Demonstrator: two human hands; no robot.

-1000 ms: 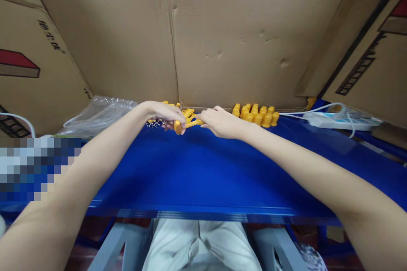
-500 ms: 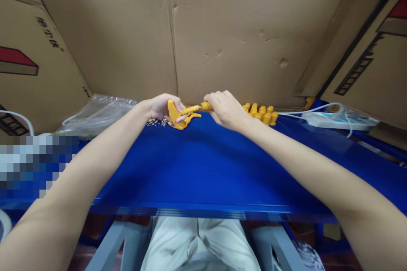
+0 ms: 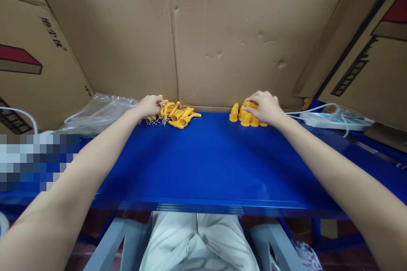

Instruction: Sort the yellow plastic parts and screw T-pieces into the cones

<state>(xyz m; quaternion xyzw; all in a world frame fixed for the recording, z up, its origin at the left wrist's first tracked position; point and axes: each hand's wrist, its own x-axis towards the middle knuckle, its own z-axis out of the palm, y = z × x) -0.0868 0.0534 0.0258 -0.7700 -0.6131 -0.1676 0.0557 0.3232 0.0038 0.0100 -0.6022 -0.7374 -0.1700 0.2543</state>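
Brown cardboard (image 3: 238,29) fills the background of the head view, its top cut off by the edge, and a blue table (image 3: 203,165) stretches before it. Near the table's far side, the person's left hand (image 3: 149,105) reaches with curled fingers into a heap of curved yellow pieces (image 3: 178,115); its fingertips are partly lost among them, so whether it pinches one cannot be told. Small silvery bits (image 3: 158,121) lie tangled by the heap, too fine to make out singly. Well apart, the right hand (image 3: 266,107) arches over a cluster of upright yellow pieces (image 3: 245,119), hiding several; whether its fingers close on one is unclear. Beyond it lies a white power strip (image 3: 337,121). Clear plastic (image 3: 98,112) lies partly behind the left forearm (image 3: 108,148), and coarse squares (image 3: 32,160) blot out the area beside it.
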